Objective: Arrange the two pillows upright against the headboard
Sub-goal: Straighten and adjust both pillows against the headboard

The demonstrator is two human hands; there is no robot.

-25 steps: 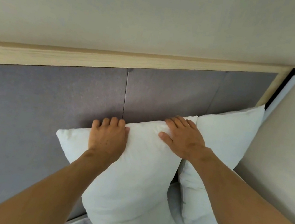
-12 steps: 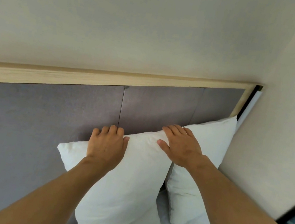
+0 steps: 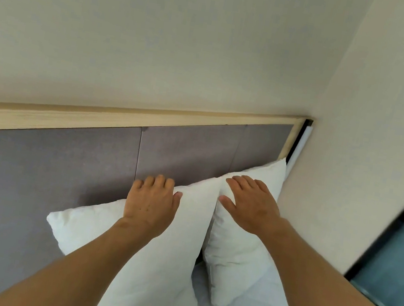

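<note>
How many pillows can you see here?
2. The left pillow is under the left hand; the right pillow under the right hand. None seems hidden.

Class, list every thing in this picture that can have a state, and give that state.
left pillow, upright against the headboard, top edge gripped.
right pillow, upright against the headboard, hand resting on it.
left hand, fingers curled over left pillow's top edge.
right hand, fingers straight, flat on right pillow.
</note>
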